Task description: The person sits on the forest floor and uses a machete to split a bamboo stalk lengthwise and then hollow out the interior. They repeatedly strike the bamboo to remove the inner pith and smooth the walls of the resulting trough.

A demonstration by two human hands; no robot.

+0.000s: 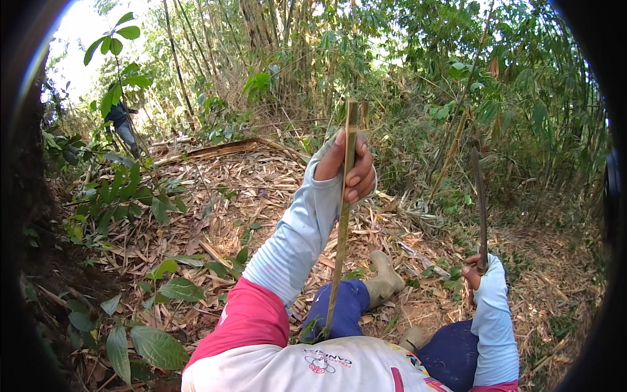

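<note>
My left hand (360,171), in a pale blue sleeve, is raised in front of me with its fingers closed round a thin bamboo strip (341,243). The strip stands nearly upright, its lower end reaching down by my lap. A second narrow end pokes up beside its top; whether it is a separate piece I cannot tell. Lower and to the right, my right hand (471,274) grips a machete (481,206) by the handle. Its dark, slim blade points up, well apart from the strip. Part of the handle is hidden in the fingers.
My legs in blue trousers and tan boots (384,279) stretch out over dry fallen leaves (255,176). Green plants (160,346) grow close on the left. Bamboo clumps (261,39) stand behind. A person (122,124) is at the far left, partly behind leaves.
</note>
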